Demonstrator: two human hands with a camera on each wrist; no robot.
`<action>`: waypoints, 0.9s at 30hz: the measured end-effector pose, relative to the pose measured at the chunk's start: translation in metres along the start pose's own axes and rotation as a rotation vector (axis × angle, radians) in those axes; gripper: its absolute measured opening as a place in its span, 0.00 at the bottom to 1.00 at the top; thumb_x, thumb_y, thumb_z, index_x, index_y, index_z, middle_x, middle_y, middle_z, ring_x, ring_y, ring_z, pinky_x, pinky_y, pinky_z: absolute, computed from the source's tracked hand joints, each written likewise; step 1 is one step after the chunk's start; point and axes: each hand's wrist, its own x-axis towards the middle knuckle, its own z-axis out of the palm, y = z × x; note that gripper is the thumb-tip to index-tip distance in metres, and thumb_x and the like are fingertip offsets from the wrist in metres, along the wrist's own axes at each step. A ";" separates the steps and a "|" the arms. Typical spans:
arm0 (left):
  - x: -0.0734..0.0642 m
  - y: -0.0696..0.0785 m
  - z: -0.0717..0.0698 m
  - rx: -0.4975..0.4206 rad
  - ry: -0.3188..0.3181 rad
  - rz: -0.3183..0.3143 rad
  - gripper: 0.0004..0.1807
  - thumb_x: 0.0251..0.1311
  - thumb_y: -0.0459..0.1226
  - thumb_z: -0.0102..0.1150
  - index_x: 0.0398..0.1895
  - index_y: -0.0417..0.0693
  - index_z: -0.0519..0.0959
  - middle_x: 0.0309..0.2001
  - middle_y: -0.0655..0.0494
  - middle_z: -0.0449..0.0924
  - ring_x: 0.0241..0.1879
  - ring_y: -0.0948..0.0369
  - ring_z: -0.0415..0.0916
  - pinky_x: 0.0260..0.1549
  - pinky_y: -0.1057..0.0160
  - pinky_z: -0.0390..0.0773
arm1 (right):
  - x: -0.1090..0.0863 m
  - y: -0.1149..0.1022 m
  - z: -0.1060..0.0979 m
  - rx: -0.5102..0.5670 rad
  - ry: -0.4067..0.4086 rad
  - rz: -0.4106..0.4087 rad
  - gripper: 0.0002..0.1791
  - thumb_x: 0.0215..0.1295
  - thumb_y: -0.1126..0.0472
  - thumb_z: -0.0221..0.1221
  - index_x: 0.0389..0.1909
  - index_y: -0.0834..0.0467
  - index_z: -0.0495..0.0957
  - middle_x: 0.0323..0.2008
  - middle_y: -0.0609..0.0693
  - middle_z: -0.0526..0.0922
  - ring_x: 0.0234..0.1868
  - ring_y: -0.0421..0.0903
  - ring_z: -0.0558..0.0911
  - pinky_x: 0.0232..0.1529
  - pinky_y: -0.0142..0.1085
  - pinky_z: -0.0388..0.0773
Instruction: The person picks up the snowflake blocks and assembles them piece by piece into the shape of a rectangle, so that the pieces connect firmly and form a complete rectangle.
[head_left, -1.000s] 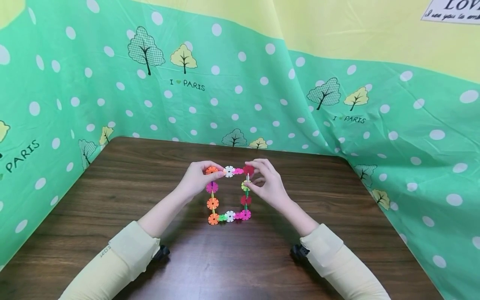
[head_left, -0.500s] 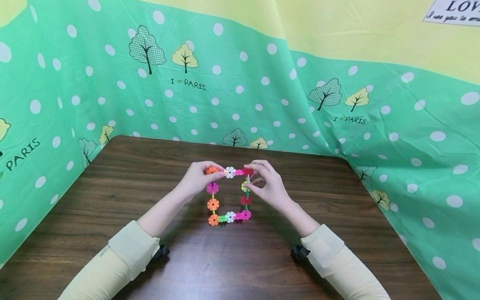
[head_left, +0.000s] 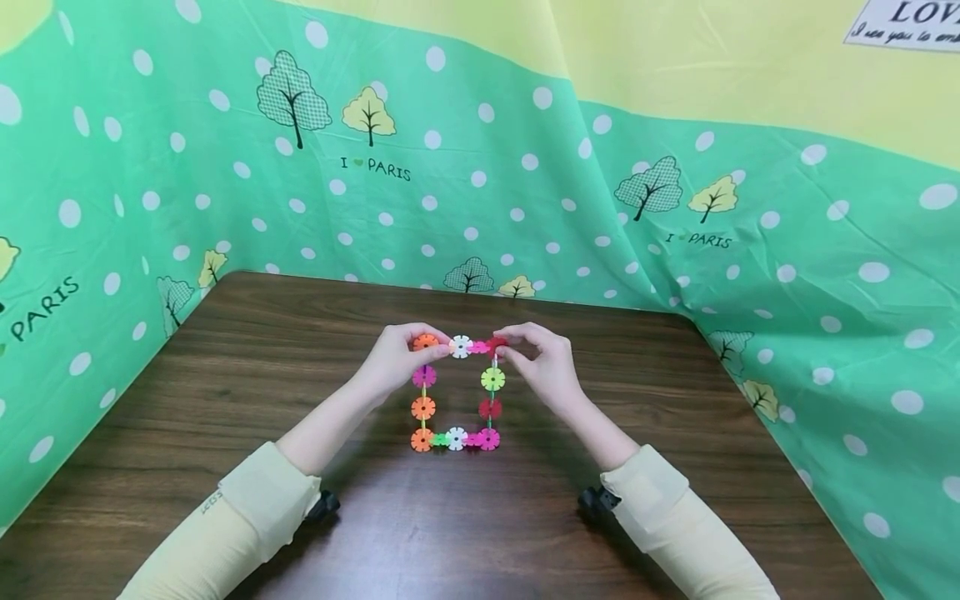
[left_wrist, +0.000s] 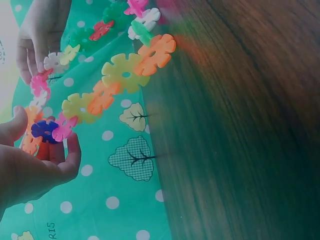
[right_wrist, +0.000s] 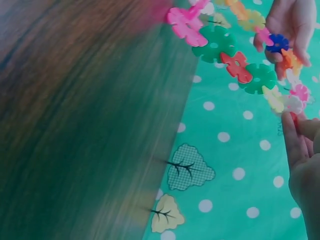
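Interlocking plastic snowflake discs form a closed square ring point(head_left: 423, 408), held up in front of the person. Its top left corner is an orange disc point(head_left: 425, 342), which my left hand point(head_left: 386, 360) pinches between thumb and fingers. At the top right, my right hand point(head_left: 546, 365) pinches a red disc point(head_left: 496, 346), partly covered by the fingertips. Between the hands run a white disc point(head_left: 461, 347) and a pink one point(head_left: 478, 347). A blue disc point(left_wrist: 45, 131) sits by the left fingers in the left wrist view. Whether the ring's lower side touches the table cannot be told.
The dark wood table point(head_left: 465, 525) extends around and below the ring. A green and yellow printed cloth point(head_left: 465, 167) hangs behind it and along both sides. Black devices point(head_left: 597, 504) sit at the cuffs of both sleeves.
My right thumb has moved up from the yellow-green disc to the red corner disc, uncovering the yellow-green one. The ring's lower right side has shifted slightly down. My left hand keeps its grip.
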 end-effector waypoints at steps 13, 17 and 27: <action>0.001 0.001 0.004 -0.032 -0.042 -0.004 0.11 0.56 0.42 0.65 0.40 0.50 0.82 0.18 0.45 0.78 0.16 0.52 0.77 0.14 0.65 0.72 | 0.002 -0.005 -0.002 0.031 -0.053 0.034 0.10 0.50 0.70 0.68 0.36 0.61 0.85 0.32 0.52 0.84 0.29 0.45 0.83 0.30 0.28 0.80; 0.003 -0.002 0.005 0.000 -0.028 0.010 0.15 0.55 0.46 0.65 0.45 0.54 0.80 0.18 0.45 0.77 0.16 0.50 0.76 0.14 0.65 0.69 | 0.004 -0.004 -0.002 0.001 -0.108 0.053 0.11 0.53 0.69 0.66 0.39 0.60 0.85 0.36 0.49 0.83 0.34 0.42 0.82 0.35 0.28 0.80; 0.003 -0.009 -0.003 0.018 0.010 0.037 0.30 0.54 0.42 0.67 0.60 0.48 0.69 0.52 0.50 0.79 0.53 0.56 0.76 0.48 0.57 0.78 | 0.000 0.003 -0.012 0.020 -0.045 0.186 0.09 0.56 0.71 0.64 0.38 0.60 0.85 0.37 0.52 0.82 0.32 0.44 0.83 0.33 0.30 0.81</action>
